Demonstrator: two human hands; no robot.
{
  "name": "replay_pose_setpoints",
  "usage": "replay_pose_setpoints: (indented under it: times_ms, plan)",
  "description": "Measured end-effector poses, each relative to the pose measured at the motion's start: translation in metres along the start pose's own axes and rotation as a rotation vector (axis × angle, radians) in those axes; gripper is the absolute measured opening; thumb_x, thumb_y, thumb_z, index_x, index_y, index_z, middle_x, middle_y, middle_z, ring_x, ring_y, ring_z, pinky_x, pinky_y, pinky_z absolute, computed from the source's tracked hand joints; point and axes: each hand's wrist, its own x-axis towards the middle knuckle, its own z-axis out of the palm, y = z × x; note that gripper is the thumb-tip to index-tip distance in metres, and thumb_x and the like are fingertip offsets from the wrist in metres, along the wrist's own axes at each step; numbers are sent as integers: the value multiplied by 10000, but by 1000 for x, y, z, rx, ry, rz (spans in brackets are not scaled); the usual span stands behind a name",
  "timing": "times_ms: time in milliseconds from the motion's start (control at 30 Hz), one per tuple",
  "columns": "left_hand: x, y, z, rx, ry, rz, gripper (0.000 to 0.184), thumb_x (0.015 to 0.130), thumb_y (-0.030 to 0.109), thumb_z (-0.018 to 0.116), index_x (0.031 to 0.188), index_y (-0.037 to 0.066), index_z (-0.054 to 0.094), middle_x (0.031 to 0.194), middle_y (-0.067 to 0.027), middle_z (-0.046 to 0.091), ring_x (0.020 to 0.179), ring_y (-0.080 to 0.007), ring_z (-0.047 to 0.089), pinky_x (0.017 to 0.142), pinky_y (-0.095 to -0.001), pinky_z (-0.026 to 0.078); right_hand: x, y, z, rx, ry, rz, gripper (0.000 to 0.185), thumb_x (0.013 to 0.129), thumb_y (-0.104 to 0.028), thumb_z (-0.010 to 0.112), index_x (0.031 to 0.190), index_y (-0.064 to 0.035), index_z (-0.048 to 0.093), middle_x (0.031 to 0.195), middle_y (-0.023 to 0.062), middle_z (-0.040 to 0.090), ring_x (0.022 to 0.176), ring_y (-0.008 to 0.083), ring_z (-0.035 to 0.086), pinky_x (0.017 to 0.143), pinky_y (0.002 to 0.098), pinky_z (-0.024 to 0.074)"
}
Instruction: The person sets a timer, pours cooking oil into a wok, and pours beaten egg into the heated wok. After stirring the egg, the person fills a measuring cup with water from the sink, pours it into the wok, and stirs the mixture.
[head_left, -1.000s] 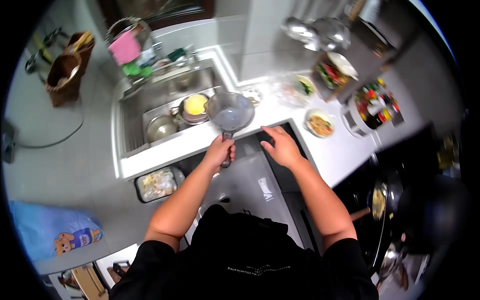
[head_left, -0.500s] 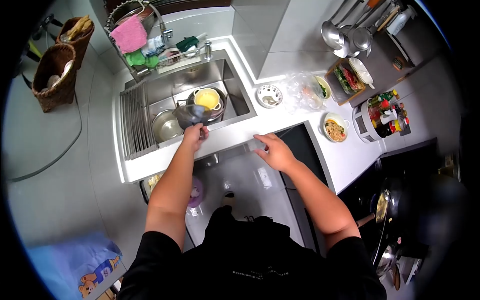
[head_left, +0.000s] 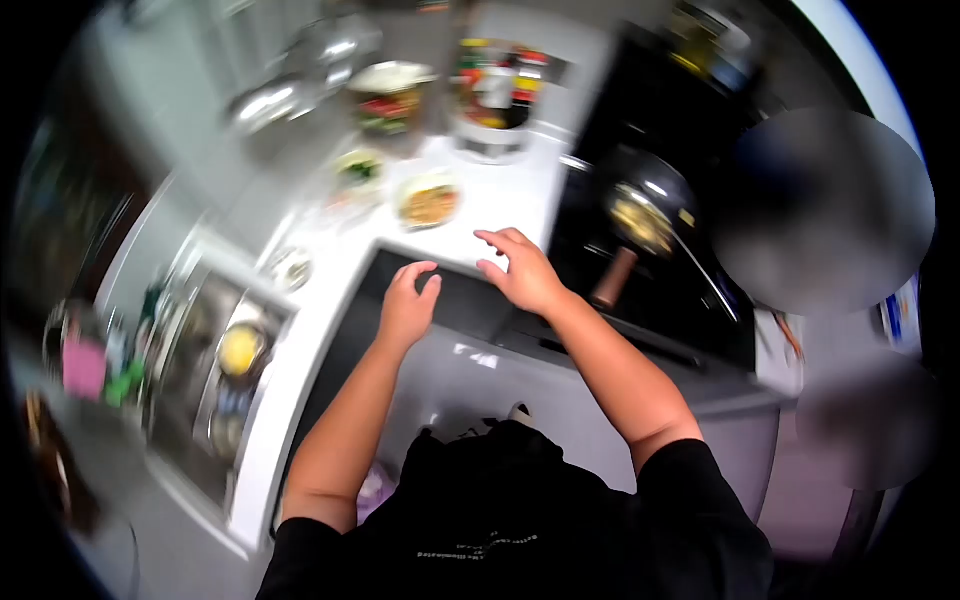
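My left hand point(head_left: 408, 304) is raised in front of the counter corner, fingers apart, with nothing in it. To its right, my right hand point(head_left: 522, 272) is also empty, its fingers spread near the counter's front edge. Beyond both hands, a bowl of mixed food point(head_left: 428, 203) stands on the white counter point(head_left: 495, 190). On the stove to the right sits a wok point(head_left: 660, 175) with yellowish food point(head_left: 637, 222) in it. Its wooden handle point(head_left: 614, 277) points toward me, a short way right of my right hand.
At left is the sink point(head_left: 185, 350) with a yellow bowl point(head_left: 240, 350) inside. A patterned bowl point(head_left: 292, 268), a bowl of greens point(head_left: 358, 170), a food container point(head_left: 388, 105) and a round bottle holder point(head_left: 490, 140) stand along the counter. Ladles point(head_left: 270, 105) hang behind.
My view has swung right, from the sink toward the stove. My left hand has let go of the dark see-through vessel held over the sink and moved beside my right hand.
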Motion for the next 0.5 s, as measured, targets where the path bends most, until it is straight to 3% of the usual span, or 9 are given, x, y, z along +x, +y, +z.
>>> replay_pose_setpoints:
  times_ms: [33, 100, 133, 233, 300, 367, 433, 467, 500]
  plan:
    - [10, 11, 30, -112, -136, -1, 268, 861, 216, 605, 1073, 51, 603, 1075, -149, 598, 1026, -268, 571, 876, -339, 442, -19, 23, -29, -33, 117, 31, 406, 804, -198, 660, 1191, -102, 580, 1051, 139, 573, 970, 303, 562, 844, 349, 459]
    - [14, 58, 81, -116, -361, 11, 283, 873, 245, 595, 1081, 53, 605, 1066, -141, 604, 1004, -246, 573, 861, -328, 447, -72, 61, -93, -303, 337, 126, 326, 784, -171, 657, 1095, -78, 621, 1020, 130, 591, 956, 324, 566, 844, 382, 461]
    - [16, 59, 114, -89, -425, 72, 321, 896, 244, 579, 1121, 16, 592, 952, -76, 629, 906, -145, 568, 820, -272, 448, -100, 85, -123, -360, 413, 187, 320, 776, -168, 659, 1079, -72, 625, 1023, 125, 593, 967, 312, 565, 850, 389, 458]
    - [16, 102, 184, -105, -642, -61, 385, 898, 283, 588, 1154, -4, 578, 972, -81, 628, 907, -141, 569, 830, -271, 446, -184, 148, -202, -613, 523, 435, 333, 751, -161, 665, 1065, -54, 631, 1038, 114, 596, 1014, 288, 549, 879, 395, 444]
    - [23, 100, 237, -44, -653, -80, 496, 888, 363, 599, 1173, -39, 557, 1023, -102, 632, 941, -163, 584, 850, -267, 444, -222, 189, -234, -794, 495, 602, 341, 748, -179, 670, 1063, -54, 636, 1056, 116, 591, 1042, 294, 534, 894, 395, 432]
    - [36, 101, 278, 9, -733, -108, 530, 881, 384, 602, 1193, -40, 547, 1002, -102, 636, 929, -167, 584, 850, -270, 444, -240, 232, -246, -1001, 374, 610, 486, 740, -234, 684, 1186, -82, 564, 1086, 125, 571, 1040, 296, 534, 885, 409, 433]
    - [43, 109, 300, 19, -807, -276, 443, 870, 369, 624, 1093, -10, 564, 890, -77, 627, 781, -154, 597, 721, -282, 483, -234, 256, -249, -1078, 242, 689, 574, 741, -271, 686, 1259, -99, 508, 1089, 127, 561, 1048, 284, 531, 881, 418, 431]
    - [47, 112, 306, 6, -824, -326, 411, 868, 359, 630, 1065, 5, 558, 859, -69, 620, 732, -149, 597, 671, -287, 492, -226, 264, -248, -973, 117, 819, 570, 776, -277, 655, 1288, -116, 464, 1074, 123, 558, 1015, 273, 556, 843, 407, 455]
    - [50, 114, 312, -7, -839, -377, 380, 866, 350, 635, 1037, 20, 553, 828, -60, 612, 683, -144, 596, 620, -292, 500, -219, 280, -245, -907, 87, 866, 414, 831, -236, 593, 1209, -95, 501, 1036, 137, 561, 932, 299, 605, 774, 414, 496]
